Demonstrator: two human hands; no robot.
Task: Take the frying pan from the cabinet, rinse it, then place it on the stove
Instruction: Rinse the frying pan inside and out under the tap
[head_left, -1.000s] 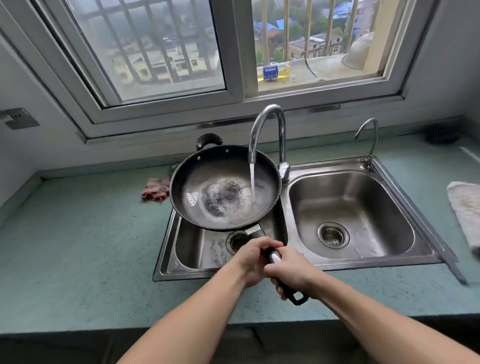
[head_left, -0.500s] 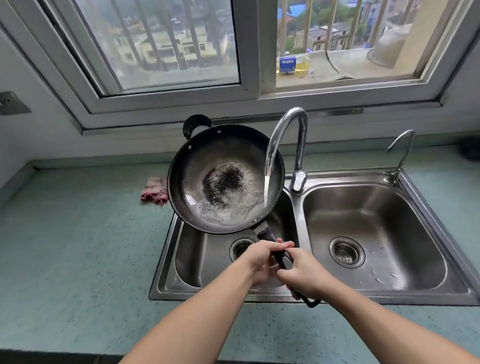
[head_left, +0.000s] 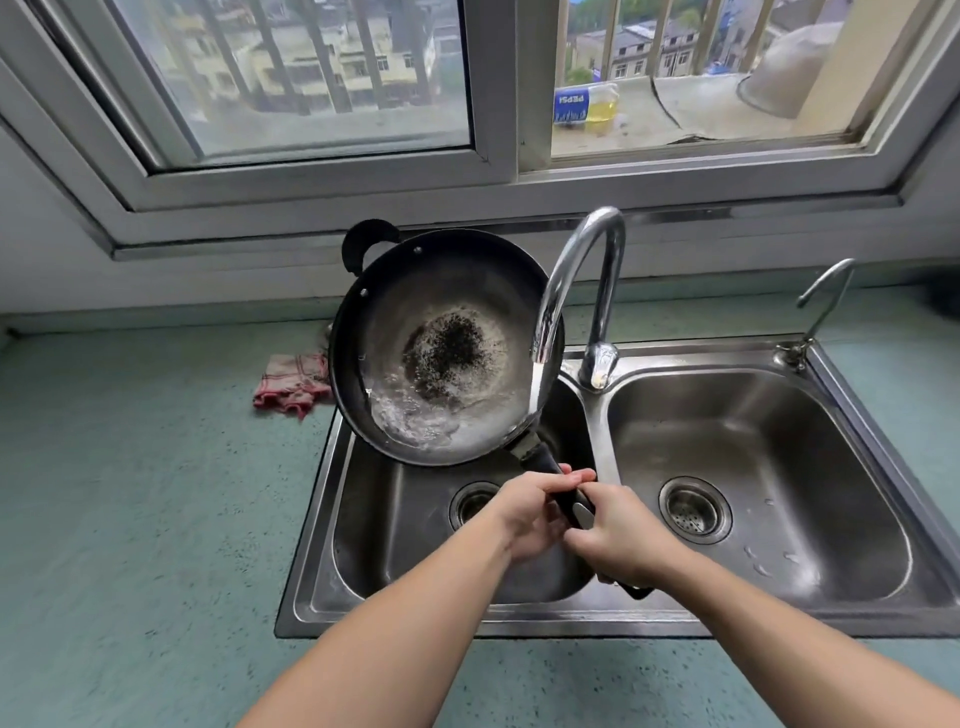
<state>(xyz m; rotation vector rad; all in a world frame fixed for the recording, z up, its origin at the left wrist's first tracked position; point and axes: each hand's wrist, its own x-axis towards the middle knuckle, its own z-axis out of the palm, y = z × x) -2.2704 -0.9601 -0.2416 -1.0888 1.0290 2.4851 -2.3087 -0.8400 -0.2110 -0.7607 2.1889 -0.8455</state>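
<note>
Sink (head_left: 779, 621) first, a steel double basin, and over its left bowl hangs the frying pan (head_left: 447, 348), tipped toward the person, water pooling at its low edge under the running tap (head_left: 582, 291). Rinsing is the step in hand. Left hand (head_left: 530, 512) and right hand (head_left: 621, 535) are both clamped on the black handle (head_left: 543, 460), touching. Next, I reckon: drain it, then carry it to a stove that isn't in view.

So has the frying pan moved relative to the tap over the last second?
Yes. The frying pan has tilted up and shifted left, so the tap stream now lands at its right edge near the handle.
</note>
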